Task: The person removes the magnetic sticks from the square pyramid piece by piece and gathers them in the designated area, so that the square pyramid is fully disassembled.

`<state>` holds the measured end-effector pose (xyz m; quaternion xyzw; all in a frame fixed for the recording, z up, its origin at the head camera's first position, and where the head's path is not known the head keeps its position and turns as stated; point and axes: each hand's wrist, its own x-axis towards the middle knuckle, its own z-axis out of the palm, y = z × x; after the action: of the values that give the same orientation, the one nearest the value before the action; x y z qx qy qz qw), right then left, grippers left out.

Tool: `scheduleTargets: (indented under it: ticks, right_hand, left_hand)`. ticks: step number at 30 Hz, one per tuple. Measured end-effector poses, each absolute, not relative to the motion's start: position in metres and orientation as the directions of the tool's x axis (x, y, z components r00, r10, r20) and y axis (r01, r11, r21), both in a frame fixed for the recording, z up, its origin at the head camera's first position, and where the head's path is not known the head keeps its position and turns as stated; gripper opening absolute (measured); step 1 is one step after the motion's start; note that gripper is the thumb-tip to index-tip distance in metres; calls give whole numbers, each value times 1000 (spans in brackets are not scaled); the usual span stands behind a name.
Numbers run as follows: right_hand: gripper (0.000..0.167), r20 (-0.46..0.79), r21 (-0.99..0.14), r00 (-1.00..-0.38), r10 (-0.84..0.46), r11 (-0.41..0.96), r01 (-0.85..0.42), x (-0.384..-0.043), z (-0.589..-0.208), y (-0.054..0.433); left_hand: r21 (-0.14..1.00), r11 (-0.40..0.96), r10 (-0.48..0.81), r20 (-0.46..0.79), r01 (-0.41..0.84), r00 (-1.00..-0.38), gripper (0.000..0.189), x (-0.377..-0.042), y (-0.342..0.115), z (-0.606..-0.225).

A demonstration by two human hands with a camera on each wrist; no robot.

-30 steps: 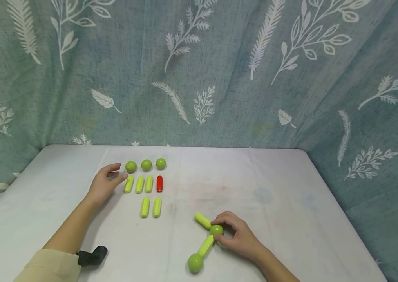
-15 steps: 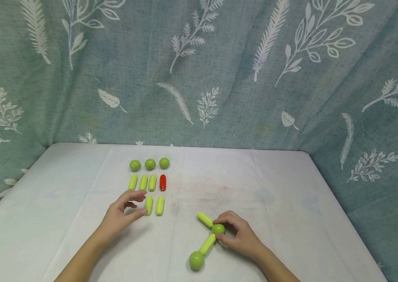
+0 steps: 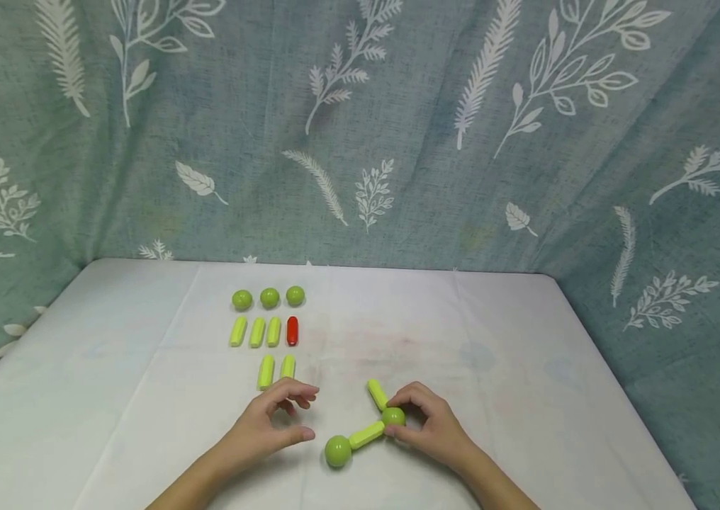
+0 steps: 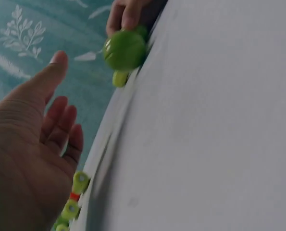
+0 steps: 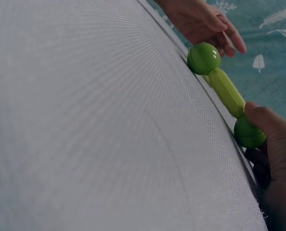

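My right hand [image 3: 430, 425] pinches a green ball [image 3: 394, 416] between thumb and fingers, low over the white table. Two yellow-green rods join this ball: one rod [image 3: 377, 394] points away toward the back, the other rod [image 3: 367, 434] runs left to a second green ball [image 3: 337, 451]. In the right wrist view the second ball [image 5: 204, 58] and its rod [image 5: 227, 92] show as one joined piece. My left hand [image 3: 271, 421] is held just left of that second ball, thumb and fingers spread apart, with nothing between them.
Three green balls [image 3: 269, 297] line up at the back left. In front of them lie three yellow-green rods [image 3: 257, 332] and a red rod [image 3: 293, 331]. Two more yellow-green rods [image 3: 266, 372] lie nearer, one partly behind my left hand. A patterned curtain [image 3: 360, 127] hangs behind the table.
My left hand has moved from the back-left rods right and nearer, toward the joined piece. The joined piece has turned about the held ball, its free ball swinging left and slightly back.
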<state>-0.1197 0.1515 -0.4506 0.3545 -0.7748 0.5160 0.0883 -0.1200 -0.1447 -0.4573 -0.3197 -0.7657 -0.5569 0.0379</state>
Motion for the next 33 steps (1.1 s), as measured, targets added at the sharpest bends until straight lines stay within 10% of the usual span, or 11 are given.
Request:
scheduleTargets:
  ticks: [19,33]
  right_hand:
    - [32,506,-724,-739,-445,246,-644,-119,-451,151]
    - [33,500,-726,-734,-460,238,-645,-121,-451,153]
  left_hand:
    - [734,116,707,412,669,-575,41,-122,-117,-473]
    - [726,155,693,403,670,-597,38,-125,-121,-471]
